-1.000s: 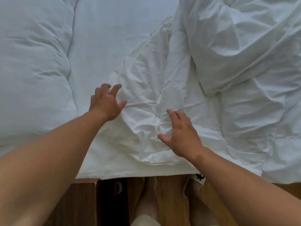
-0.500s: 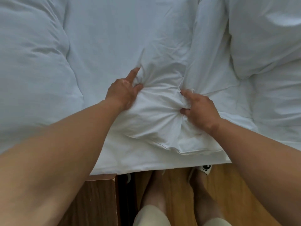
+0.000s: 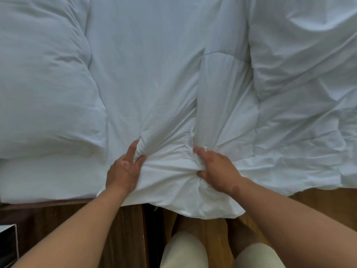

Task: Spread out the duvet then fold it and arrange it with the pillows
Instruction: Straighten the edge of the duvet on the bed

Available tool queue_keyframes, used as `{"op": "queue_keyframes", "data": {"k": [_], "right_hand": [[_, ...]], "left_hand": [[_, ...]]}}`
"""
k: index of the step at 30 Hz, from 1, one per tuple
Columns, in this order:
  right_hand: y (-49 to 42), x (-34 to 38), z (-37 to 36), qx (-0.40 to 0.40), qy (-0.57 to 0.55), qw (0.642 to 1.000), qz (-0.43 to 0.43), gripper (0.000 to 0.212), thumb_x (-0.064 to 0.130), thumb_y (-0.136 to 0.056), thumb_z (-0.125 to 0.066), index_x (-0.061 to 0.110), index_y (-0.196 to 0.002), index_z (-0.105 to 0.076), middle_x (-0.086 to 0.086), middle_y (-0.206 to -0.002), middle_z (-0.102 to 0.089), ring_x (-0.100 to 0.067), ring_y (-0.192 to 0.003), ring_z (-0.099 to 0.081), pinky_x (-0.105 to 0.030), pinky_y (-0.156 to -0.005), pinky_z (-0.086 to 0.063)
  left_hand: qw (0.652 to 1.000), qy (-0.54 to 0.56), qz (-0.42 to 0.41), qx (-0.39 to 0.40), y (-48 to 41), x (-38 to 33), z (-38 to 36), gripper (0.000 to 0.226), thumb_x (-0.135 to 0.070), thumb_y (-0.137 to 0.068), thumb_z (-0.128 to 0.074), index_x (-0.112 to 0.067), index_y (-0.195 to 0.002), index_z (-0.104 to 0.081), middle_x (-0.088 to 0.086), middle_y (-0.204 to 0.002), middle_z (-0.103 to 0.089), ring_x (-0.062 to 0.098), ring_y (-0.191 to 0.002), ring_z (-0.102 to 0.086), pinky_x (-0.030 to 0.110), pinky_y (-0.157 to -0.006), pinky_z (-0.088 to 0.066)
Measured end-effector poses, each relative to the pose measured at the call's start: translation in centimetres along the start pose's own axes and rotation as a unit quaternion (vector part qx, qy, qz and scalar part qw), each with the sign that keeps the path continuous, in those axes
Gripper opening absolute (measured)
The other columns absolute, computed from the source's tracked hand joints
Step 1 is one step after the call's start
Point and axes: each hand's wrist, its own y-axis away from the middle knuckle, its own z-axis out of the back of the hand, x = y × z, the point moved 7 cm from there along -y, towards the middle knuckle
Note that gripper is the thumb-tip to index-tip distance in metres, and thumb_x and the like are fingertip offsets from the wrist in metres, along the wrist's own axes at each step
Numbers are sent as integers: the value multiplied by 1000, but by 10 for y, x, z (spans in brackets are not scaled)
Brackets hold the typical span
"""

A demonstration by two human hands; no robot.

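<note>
The duvet (image 3: 170, 171) got dragged closer since half a second ago, and its edge now droops off the bed (image 3: 48, 180), right of the pillow (image 3: 44, 93). Left grip (image 3: 123, 171) and right grip (image 3: 216, 171) each clench bunched fabric. Spreading step, I reckon; next up, pull it flat.

Duvet (image 3: 289, 132): white, quilted, rumpled. Lies over right part of bed, thick fold heaped at upper right. Near edge bunched into tight creases where left hand (image 3: 123, 171) and right hand (image 3: 216, 171) grip fabric. Corner hangs over bed edge.
Pillow (image 3: 44, 84): white, plump, lying flat at left side of bed.
</note>
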Motion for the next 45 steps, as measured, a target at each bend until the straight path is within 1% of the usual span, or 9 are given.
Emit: {"op": "queue_keyframes", "data": {"k": [6,9,12,17,21,32,38,41,45], "right_hand": [[21,-23,18,-25,-50,998,5,78,53,-92,-59,49,-154,-12,4,-125,-52,-17,-111,-56,-30,-95,-48],[26,-43,62,-158,-57,986,-16,71,44,-92,-63,39,-153,-27,3,-118,-53,-16,-104,-57,-31,-89,-51],[23,-73,99,-263,-7,961,-83,68,39,-88,-68,21,-148,-40,-6,-131,-51,-27,-118,-52,-42,-99,-48],[5,-97,95,-196,37,967,-161,76,54,-88,-63,26,-150,-31,-6,-157,-22,-30,-140,-28,-50,-110,-37],[-4,-97,77,-188,36,965,-179,82,58,-87,-61,32,-154,-23,-6,-162,-14,-32,-145,-21,-52,-112,-36],[-21,-78,76,-209,67,963,-153,81,60,-88,-55,35,-156,-19,-7,-165,-13,-29,-151,-17,-51,-119,-28],[-36,-70,71,-149,96,975,-131,85,65,-91,-48,38,-158,-5,-3,-168,1,-23,-155,1,-48,-123,-18],[-24,-69,68,-125,91,981,-119,86,63,-90,-51,37,-158,-6,-2,-168,3,-23,-155,4,-47,-124,-16],[18,-73,66,-87,92,983,-131,81,60,-94,-47,35,-159,-6,-2,-169,3,-24,-155,2,-47,-124,-17]], "left_hand": [[1000,20,12,16,-17,-15,12,72,-60,-86,-57,-41,-147,-24,14,-131,-50,37,-119,-52,46,-98,-46],[999,33,-39,2,-45,-51,40,82,-70,-79,-58,-35,-147,-26,13,-138,-46,34,-129,-46,47,-107,-41],[996,63,-62,-13,-81,-105,59,84,-70,-84,-54,-27,-151,-26,15,-143,-47,34,-131,-46,45,-107,-38],[996,41,-83,-11,-128,-185,58,90,-71,-84,-54,-16,-150,-28,18,-143,-48,37,-133,-45,44,-107,-38],[995,13,-96,-39,-146,-203,57,64,-58,-92,-54,-8,-131,-48,21,-134,-56,38,-124,-52,36,-97,-41],[972,19,4,-235,-180,-72,177,50,-52,-95,-52,-8,-118,-50,30,-119,-59,46,-113,-55,45,-92,-44],[978,-73,78,-182,-188,-51,145,61,-50,-97,-42,-16,-146,-27,25,-144,-35,44,-131,-40,53,-107,-33],[975,-119,-6,-186,-155,-81,119,73,-55,-93,-41,-33,-156,-9,13,-162,-10,37,-147,-15,57,-116,-15],[977,-176,-114,-41,-83,-105,43,69,-63,-96,-27,-42,-155,2,3,-166,8,29,-152,6,57,-120,-1]]}}
